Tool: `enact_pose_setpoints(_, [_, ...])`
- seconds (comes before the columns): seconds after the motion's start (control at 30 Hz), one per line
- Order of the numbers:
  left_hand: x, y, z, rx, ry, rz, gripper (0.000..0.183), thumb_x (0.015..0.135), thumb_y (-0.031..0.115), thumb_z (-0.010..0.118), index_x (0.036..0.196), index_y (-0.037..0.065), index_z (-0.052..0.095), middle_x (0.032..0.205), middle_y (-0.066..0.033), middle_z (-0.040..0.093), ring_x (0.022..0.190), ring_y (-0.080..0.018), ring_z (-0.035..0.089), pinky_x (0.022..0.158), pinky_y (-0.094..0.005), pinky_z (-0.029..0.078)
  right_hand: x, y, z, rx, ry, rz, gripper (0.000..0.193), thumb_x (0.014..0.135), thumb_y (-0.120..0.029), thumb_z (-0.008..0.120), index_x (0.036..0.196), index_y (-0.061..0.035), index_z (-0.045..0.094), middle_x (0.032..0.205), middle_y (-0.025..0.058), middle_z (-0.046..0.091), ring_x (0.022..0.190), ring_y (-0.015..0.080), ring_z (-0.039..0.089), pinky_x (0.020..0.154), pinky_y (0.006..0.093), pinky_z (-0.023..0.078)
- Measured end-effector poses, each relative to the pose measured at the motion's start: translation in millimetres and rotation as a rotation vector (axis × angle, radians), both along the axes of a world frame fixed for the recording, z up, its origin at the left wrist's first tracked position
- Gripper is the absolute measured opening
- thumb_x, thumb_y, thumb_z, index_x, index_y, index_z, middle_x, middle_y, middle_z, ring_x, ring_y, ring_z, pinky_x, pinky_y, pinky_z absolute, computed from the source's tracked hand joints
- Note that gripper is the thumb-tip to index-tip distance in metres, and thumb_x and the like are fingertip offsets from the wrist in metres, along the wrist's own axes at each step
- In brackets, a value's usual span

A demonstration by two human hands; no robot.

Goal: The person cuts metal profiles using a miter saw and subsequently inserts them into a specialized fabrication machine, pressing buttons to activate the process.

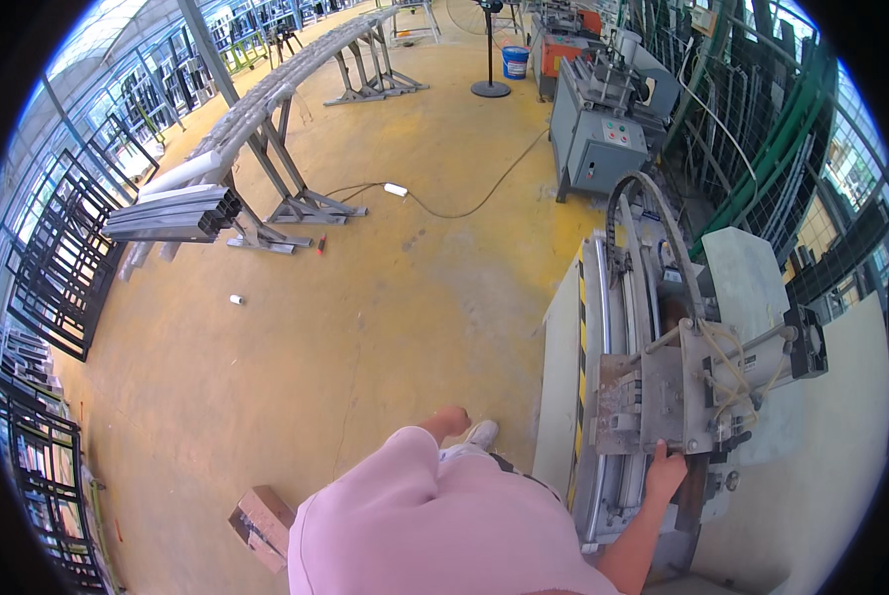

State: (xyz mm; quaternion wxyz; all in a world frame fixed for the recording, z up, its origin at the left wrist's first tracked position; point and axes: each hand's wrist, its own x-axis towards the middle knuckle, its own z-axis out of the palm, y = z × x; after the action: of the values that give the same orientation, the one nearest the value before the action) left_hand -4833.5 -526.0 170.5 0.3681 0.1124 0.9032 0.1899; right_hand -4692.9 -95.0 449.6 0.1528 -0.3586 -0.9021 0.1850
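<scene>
At the lower edge of a metal carriage plate point(661, 397) is my right hand point(665, 476). Its fingers are curled at the plate's edge, and whatever they grip there is too small to make out. The carriage sits on the rails of a long pale machine point(560, 367) with a yellow and black striped edge. An air cylinder point(765, 359) and thin hoses are fixed to the carriage, with a curved cable chain point(674, 213) behind it. My left hand point(452, 421) hangs low in front of me, above the floor, its fingers loosely curled with nothing visible in them.
A grey machine cabinet point(603, 149) with buttons stands ahead right, near a floor fan point(490, 87) and blue bucket point(515, 63). Dark metal profiles point(177, 216) lie on a long rack at left. A cable point(464, 214) crosses the floor. A cardboard box point(264, 526) sits close at left.
</scene>
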Motion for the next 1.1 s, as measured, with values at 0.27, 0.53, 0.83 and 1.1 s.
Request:
enact_pose_setpoints(0.27, [4.9,12.3,-3.5,0.044,-0.062,0.139,0.048,0.093,0.042,0.049,0.115,0.004,0.068,0.118,-0.0215,0.066,0.110,-0.0402,0.061,0.096,-0.0476,0.048,-21.9,10.5,-12.6,0.018,0.093,0.038,0.049,0.091,-0.034,0.065,0.077,0.0128,0.062,0.075,0.0317,0.063,0.076,0.0484,0.063,0.069,0.0517,0.048])
enact_pose_setpoints(0.53, [26.9,-23.0,-22.8,0.012,-0.087,0.212,0.046,0.092,0.039,0.050,0.112,0.002,0.069,0.115,-0.0230,0.066,0.110,-0.0393,0.062,0.096,-0.0460,0.048,-35.6,0.2,-7.4,0.060,0.086,0.013,0.049,0.092,-0.034,0.064,0.074,0.0119,0.061,0.075,0.0318,0.063,0.075,0.0482,0.063,0.068,0.0517,0.048])
enact_pose_setpoints(0.83, [17.2,-34.0,-27.1,0.085,-0.040,0.378,0.045,0.091,0.035,0.053,0.119,0.002,0.064,0.120,-0.0231,0.064,0.112,-0.0402,0.060,0.097,-0.0462,0.048,-49.0,-4.0,-4.1,0.070,0.054,-0.030,0.050,0.092,-0.036,0.063,0.078,0.0118,0.062,0.080,0.0345,0.063,0.080,0.0504,0.063,0.072,0.0532,0.048])
enact_pose_setpoints(1.1, [-20.4,-22.0,-8.4,0.146,-0.016,0.382,0.049,0.092,0.035,0.053,0.128,0.003,0.058,0.127,-0.0223,0.061,0.118,-0.0385,0.058,0.100,-0.0446,0.046,-54.0,-4.3,-10.6,0.085,0.089,-0.045,0.048,0.092,-0.034,0.064,0.079,0.0126,0.062,0.080,0.0343,0.063,0.080,0.0502,0.063,0.072,0.0524,0.049])
